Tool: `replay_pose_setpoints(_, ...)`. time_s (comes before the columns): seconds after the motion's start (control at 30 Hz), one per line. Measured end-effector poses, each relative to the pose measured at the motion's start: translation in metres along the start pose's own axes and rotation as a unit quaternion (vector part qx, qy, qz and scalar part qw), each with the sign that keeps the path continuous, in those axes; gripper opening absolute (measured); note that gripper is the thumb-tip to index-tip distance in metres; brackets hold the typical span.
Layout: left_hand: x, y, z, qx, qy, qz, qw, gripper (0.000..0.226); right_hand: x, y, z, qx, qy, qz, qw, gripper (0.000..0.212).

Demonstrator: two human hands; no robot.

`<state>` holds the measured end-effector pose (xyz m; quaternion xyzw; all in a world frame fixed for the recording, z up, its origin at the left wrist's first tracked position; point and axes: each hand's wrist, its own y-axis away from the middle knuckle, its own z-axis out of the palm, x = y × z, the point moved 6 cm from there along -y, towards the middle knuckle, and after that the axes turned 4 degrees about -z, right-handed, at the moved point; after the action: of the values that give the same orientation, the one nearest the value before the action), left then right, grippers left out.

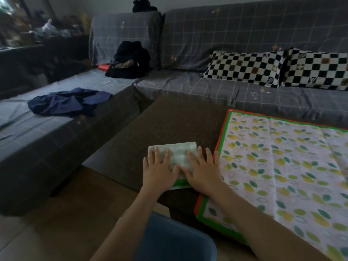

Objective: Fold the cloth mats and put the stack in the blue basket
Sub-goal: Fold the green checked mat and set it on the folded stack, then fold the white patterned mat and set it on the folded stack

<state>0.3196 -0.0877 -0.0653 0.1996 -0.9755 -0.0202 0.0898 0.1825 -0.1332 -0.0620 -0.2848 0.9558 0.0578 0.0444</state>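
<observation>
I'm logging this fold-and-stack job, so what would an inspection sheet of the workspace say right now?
Surface: dark table, mostly bare at the far end.
Job's things: folded mat lies flat on the table; open mat is spread beside it; blue basket sits below the near edge.
Clutter: nothing seen on the table.
Grippers: left hand and right hand press flat on the folded mat, fingers spread.
Cables: nothing seen.
Surroundings: grey sofa with checkered pillows, blue garment, black clothes.

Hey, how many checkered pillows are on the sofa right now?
2. One checkered pillow lies on the sofa seat; the second pillow sits to its right, cut off by the frame edge. Others could be out of view.
</observation>
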Motion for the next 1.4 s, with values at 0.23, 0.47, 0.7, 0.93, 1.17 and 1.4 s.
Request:
replay_pose_setpoints(0.23, -0.002, 0.0, 0.002, -0.002, -0.016, 0.025, 1.0, 0.071, 0.003, 0.003, 0.003, -0.01, -0.01, 0.04, 0.999, 0.068)
replay_pose_setpoints(0.47, 0.002, -0.002, -0.011, -0.013, -0.025, 0.043, 0.999, 0.062, 0.009, 0.017, -0.001, -0.042, -0.047, -0.003, 0.998, 0.066)
replay_pose_setpoints(0.7, 0.043, 0.039, -0.024, 0.009, 0.069, 0.093, 0.993, 0.055, 0.015, 0.057, -0.01, 0.06, -0.106, 0.002, 0.993, 0.053)
replay_pose_setpoints(0.93, 0.094, 0.085, -0.024, 0.018, 0.142, 0.187, 0.972, 0.045, 0.061, 0.109, -0.019, 0.119, -0.102, 0.033, 0.987, 0.077)
replay_pose_setpoints(1.17, 0.155, 0.141, -0.002, -0.037, 0.242, 0.324, 0.914, 0.031, 0.12, 0.196, -0.015, 0.128, -0.072, 0.073, 0.986, 0.078)
replay_pose_setpoints(1.4, 0.195, 0.169, 0.026, -0.141, 0.277, 0.331, 0.891, 0.03, 0.163, 0.264, -0.006, 0.126, -0.119, 0.068, 0.983, 0.04)
